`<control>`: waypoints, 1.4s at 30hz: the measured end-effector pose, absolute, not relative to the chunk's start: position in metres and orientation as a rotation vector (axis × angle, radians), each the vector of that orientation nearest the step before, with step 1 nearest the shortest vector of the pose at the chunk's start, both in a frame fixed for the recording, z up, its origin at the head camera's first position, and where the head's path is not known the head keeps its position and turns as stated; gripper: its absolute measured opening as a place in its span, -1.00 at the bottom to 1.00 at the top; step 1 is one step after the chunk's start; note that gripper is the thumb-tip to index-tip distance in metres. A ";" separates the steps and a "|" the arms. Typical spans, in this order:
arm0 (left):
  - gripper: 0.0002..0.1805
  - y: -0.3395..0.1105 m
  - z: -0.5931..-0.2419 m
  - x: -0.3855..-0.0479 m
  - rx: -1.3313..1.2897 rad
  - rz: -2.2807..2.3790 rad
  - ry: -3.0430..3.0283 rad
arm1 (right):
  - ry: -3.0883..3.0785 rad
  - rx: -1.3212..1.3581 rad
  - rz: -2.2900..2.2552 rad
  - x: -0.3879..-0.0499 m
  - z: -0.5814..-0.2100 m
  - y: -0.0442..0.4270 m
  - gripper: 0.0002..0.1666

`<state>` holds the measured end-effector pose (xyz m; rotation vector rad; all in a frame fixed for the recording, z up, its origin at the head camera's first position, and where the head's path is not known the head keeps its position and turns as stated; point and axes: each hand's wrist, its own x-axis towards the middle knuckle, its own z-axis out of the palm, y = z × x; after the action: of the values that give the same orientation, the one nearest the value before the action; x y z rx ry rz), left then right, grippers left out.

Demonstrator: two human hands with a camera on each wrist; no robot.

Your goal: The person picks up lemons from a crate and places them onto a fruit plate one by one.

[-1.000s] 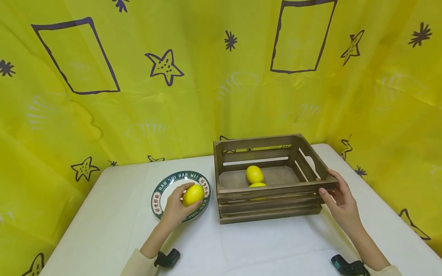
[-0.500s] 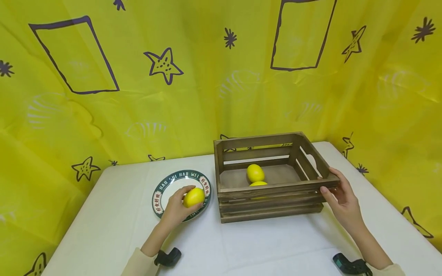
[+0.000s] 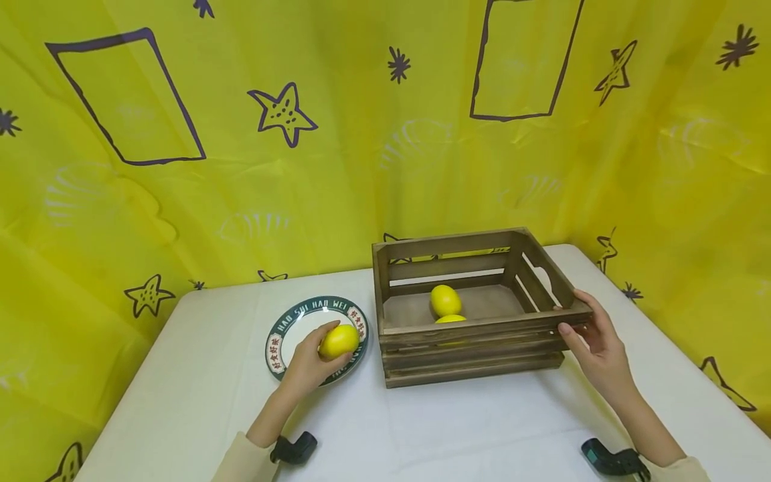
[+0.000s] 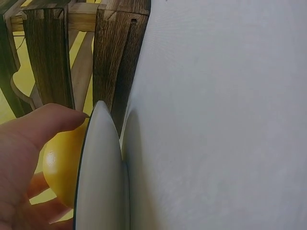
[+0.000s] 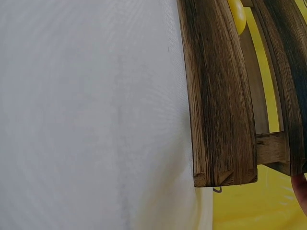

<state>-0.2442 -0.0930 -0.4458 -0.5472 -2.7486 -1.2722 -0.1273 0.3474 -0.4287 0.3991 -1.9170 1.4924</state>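
Observation:
My left hand (image 3: 310,365) grips a yellow lemon (image 3: 340,342) between thumb and fingers, over the right part of a round plate (image 3: 278,333) with a green lettered rim. The left wrist view shows the lemon (image 4: 62,163) in the hand (image 4: 24,148), partly behind the plate's side (image 4: 101,177). On the right stands a brown slatted wooden crate (image 3: 470,370). Inside it lie two lemons: one (image 3: 446,301) in plain sight, the other (image 3: 451,319) mostly hidden by the front slats. My right hand (image 3: 599,355) holds the crate's front right corner, thumb on the front slat.
A white cloth covers the table (image 3: 458,428). Behind it hangs a yellow curtain (image 3: 337,201) printed with starfish and frames. The crate's left end stands close beside the plate. Each wrist wears a dark camera mount, one on the left (image 3: 294,448) and one on the right (image 3: 611,460).
The hands, lemon, plate and crate keep nearly the same places. Only a slight shift of the whole head view shows.

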 end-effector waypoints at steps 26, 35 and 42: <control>-0.14 -0.098 -0.441 -0.244 -0.616 -1.235 -2.680 | -1.824 0.488 1.571 -0.129 -0.433 0.349 -0.20; -0.21 -0.098 -0.436 -0.245 -0.771 -1.205 -2.474 | -1.883 0.438 1.523 -0.127 -0.429 0.347 -0.20; -0.30 -0.096 -0.424 -0.238 -0.832 -1.168 -2.328 | -1.890 0.448 1.521 -0.127 -0.428 0.346 -0.21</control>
<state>-0.2380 -0.0956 -0.4236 -0.8323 -2.3275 -1.1677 -0.1274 0.3464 -0.4280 0.4482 -1.8905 1.5210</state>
